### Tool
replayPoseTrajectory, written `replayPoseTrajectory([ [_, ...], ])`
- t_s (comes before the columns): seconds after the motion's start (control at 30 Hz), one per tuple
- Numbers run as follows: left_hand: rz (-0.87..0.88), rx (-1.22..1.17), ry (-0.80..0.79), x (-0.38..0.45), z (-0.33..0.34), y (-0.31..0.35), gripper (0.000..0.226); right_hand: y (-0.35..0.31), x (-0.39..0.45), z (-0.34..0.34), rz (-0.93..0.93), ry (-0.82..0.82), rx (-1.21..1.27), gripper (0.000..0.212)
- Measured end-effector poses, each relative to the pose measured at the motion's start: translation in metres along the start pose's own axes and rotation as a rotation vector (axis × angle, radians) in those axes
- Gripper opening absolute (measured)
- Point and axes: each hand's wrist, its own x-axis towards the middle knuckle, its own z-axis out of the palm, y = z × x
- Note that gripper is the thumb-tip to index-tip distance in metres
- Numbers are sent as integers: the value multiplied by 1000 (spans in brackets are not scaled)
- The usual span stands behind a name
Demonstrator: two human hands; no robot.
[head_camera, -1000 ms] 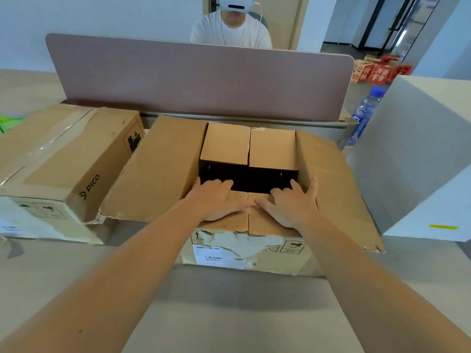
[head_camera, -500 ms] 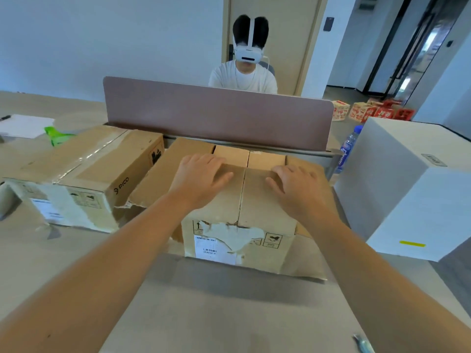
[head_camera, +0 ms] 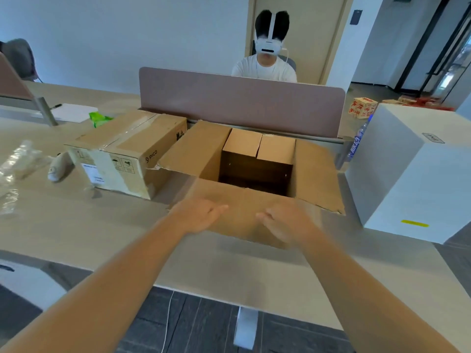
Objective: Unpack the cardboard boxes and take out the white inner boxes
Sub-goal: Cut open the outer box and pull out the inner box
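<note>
An open cardboard box [head_camera: 316,171] stands in the middle of the table with all its flaps spread out. Its inside looks dark and no white box shows in it. My left hand [head_camera: 197,216] and my right hand [head_camera: 288,224] lie with loose fingers on the near flap [head_camera: 242,212], which is folded down toward me. A sealed, taped cardboard box [head_camera: 127,154] marked PICO lies to the left. A large white inner box [head_camera: 413,179] stands on the table at the right.
A pink desk divider [head_camera: 242,103] runs behind the boxes, and a person with a white headset sits beyond it. A water bottle [head_camera: 356,141] stands between the open box and the white box. Clear plastic wrap [head_camera: 17,161], a green packet [head_camera: 98,118] and papers lie at the left.
The near flaps, held upright half a second ago, are now folded down toward me. Both hands came back and down with them. The view has pulled back from the box.
</note>
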Motion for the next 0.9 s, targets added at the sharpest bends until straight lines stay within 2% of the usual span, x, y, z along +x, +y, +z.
replayPoseTrajectory([
  [0.07,8,3,-142,-2,14,-1,49,9,7,22,-4,-58,-45,35],
  [0.13,7,8,-191,-1,22,-2,48,17,13,37,-25,-87,-109,34],
  [0.23,36,6,-107,4,16,1,49,22,20,38,-17,-55,-102,35],
  [0.3,72,19,-22,11,2,5,48,21,25,29,-21,-25,-55,25],
  [0.47,137,30,121,50,-34,19,44,17,47,-8,-36,145,46,28],
  [0.6,182,64,153,100,-48,19,46,22,77,-32,36,201,87,32],
  [0.9,342,283,61,235,-48,3,44,49,176,-46,285,120,156,37],
])
